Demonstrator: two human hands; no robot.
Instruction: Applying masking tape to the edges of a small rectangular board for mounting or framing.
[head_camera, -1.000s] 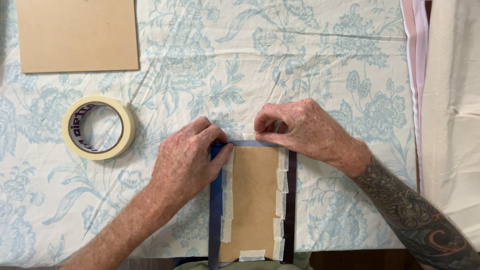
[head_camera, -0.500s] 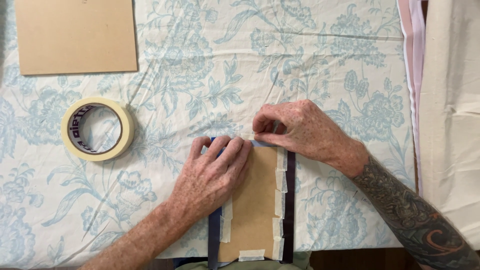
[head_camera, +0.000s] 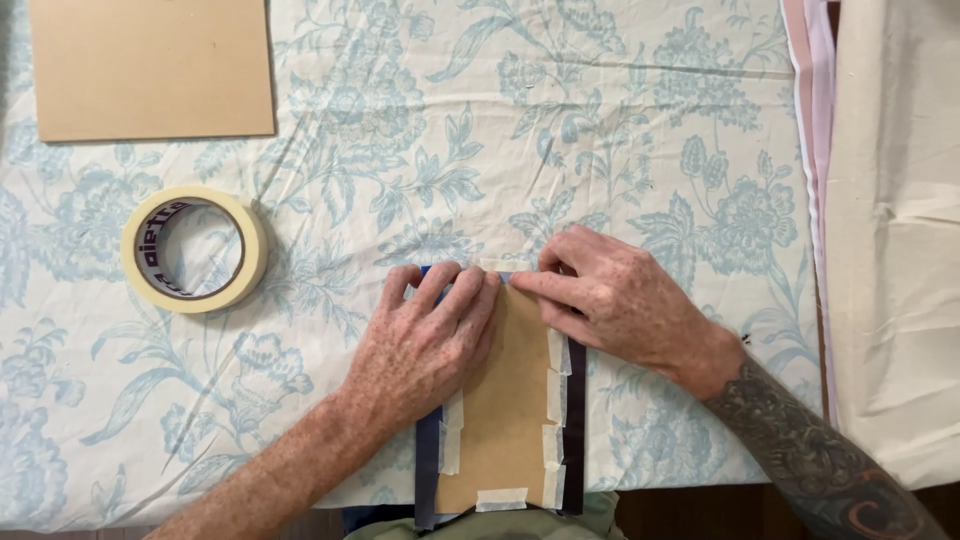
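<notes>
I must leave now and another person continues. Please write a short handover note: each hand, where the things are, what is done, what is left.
Left hand: flat on the card, holding it down.
Right hand: fingertips press a tape strip at the card's top edge.
Card lies on dark fabric at the near table edge; tape roll to the left, spare board far left.
Done: side and bottom strips are on.
Left: smoothing the top strip, seemingly.

Home craft table, floral blue-and-white tablecloth (head_camera: 620, 130), masking tape roll (head_camera: 194, 249), cardboard sheet (head_camera: 150, 68), folded cream fabric (head_camera: 895, 230)
</notes>
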